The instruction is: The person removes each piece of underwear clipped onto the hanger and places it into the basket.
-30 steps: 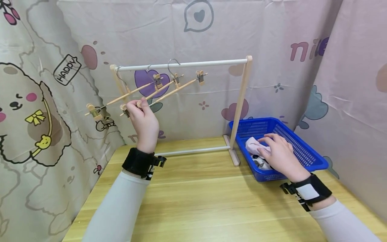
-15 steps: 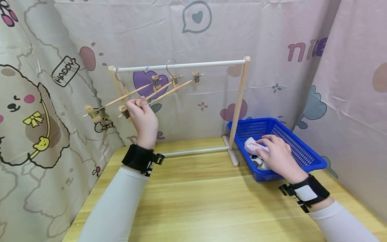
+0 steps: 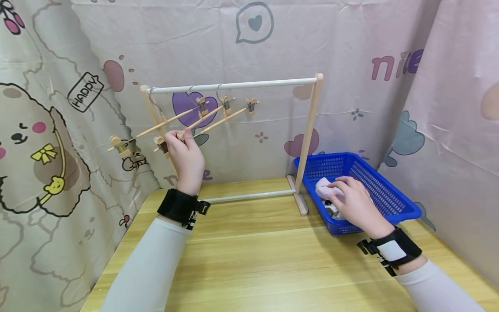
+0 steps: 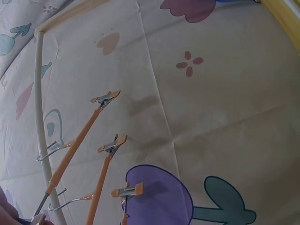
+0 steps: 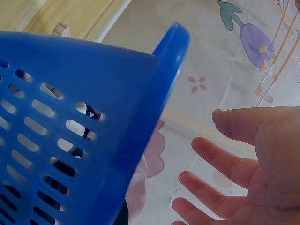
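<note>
The left hand (image 3: 187,156) pinches the near end of a wooden clip hanger (image 3: 218,119) that hangs on the white rail (image 3: 234,85), two other hangers (image 3: 171,119) close beside it. The right hand (image 3: 352,203), fingers relaxed and open, rests on pale cloth (image 3: 323,187) inside the blue basket (image 3: 390,203), just beside the rack's post (image 3: 308,138). The wooden table (image 3: 253,260) lies between both arms.

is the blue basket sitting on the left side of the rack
No, the blue basket sits on the table to the right of the rack.
</note>
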### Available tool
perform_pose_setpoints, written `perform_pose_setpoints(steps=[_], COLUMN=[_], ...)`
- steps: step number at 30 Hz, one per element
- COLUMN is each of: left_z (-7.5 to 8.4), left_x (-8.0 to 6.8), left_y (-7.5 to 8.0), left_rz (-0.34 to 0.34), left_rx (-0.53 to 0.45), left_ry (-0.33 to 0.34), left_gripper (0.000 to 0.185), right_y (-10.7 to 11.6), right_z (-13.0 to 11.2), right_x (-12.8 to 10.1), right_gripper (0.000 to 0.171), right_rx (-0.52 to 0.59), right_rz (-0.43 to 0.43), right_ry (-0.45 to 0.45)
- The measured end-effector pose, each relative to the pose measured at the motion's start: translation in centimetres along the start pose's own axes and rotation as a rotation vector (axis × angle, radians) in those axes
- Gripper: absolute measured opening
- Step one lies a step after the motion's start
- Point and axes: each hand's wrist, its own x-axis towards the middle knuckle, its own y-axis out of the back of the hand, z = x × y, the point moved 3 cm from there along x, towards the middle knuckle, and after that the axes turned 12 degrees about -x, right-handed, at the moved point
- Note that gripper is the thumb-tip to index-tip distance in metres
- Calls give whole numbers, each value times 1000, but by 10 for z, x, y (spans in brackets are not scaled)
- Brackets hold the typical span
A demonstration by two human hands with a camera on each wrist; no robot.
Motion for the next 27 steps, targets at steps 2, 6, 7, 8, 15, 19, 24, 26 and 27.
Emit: perform_pose_setpoints(steps=[2,6,7,8,15,19,24,26,27], left_z=[1,3,3,3,1,2,7,10,12], left_x=[-1,-3,-3,-4,-7,-8,-9,-9,-9], left_y=[1,3,3,4,8,9,11,12,13], left_rz=[-10,-29,-34,-40,-71,-74,-81,-89,-91], left_rx=[15,42,47,54,86,94,139,194,230], left_ry=[-11,-34,-40,-46,-81,-99,-163,-206,-229], left_gripper=[38,38,37,37,41,46,52,56,58], right_y=[-1,-3,-4,-5,-6,-6,-5,-5,-5], right_z=[0,0,-1,-1,-2,-4,-8,-10,-11], right_x=[0,1,1,2,3,3,3,3,3], right_gripper=[29,32,33,35,41,42,44,45,45], right_rx=[3,15,18,21,31,47,69,73,73], right_rz=[1,-24,-34,-44,-85,-91,-105,-108,-107], right_ry=[10,16,15,12,-2,1,5,6,9])
